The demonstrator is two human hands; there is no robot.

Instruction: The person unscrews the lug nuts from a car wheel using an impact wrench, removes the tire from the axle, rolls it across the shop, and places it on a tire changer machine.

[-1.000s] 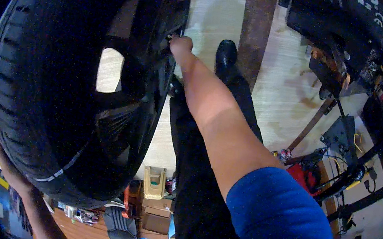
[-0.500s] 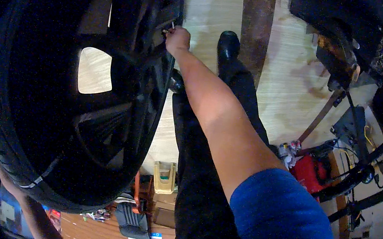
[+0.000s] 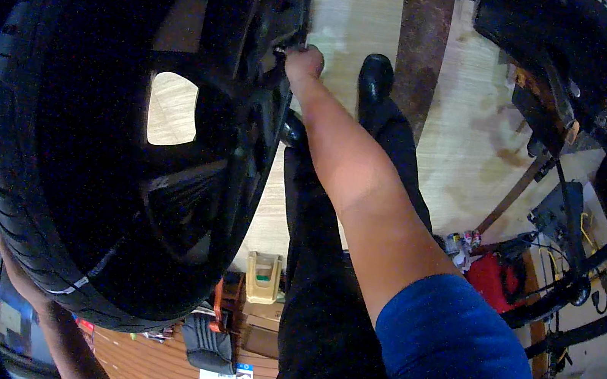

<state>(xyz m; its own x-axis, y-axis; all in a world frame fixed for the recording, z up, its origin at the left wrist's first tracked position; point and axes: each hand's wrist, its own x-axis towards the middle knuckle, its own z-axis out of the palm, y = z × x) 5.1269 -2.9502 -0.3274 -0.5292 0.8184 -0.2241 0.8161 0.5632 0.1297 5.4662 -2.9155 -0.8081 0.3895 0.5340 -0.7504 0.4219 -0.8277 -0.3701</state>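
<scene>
Floor: Pale floor [image 3: 354, 12] was exposed right of the wheel [image 3: 113, 149]; were its surface slick, footing could be lost.
Wheel: It was kept roughly on edge between two hands; whether it was borne by the floor could not be told. It was judged heavy, so a tip or roll could be set off by uneven support.
Dark machine [image 3: 562, 32]: It was placed well right of the wheel; by a wide swing it could be knocked.
Legs [image 3: 313, 321]: They were set just right of the wheel and could be struck if it were let lean over.
Left shoe [image 3: 294, 131]: It was partly hidden at the wheel's right edge; its toe could be crushed by a drop.
Left hand [image 3: 21, 281]: It was laid against the tread, lower left of the wheel. Its fingers were hidden, so their state could not be told; a slip could be caused by the curved tread.
Right hand [image 3: 304, 65]: It was bunched at the wheel's upper right edge; whether its fingers were clamped or merely rested could not be told. By a sudden turn they could be pinched.
Small metallic fitting [image 3: 280, 50]: It was seen beside that hand, inside the wheel's right edge; by sideways pulling it could be bent.
</scene>
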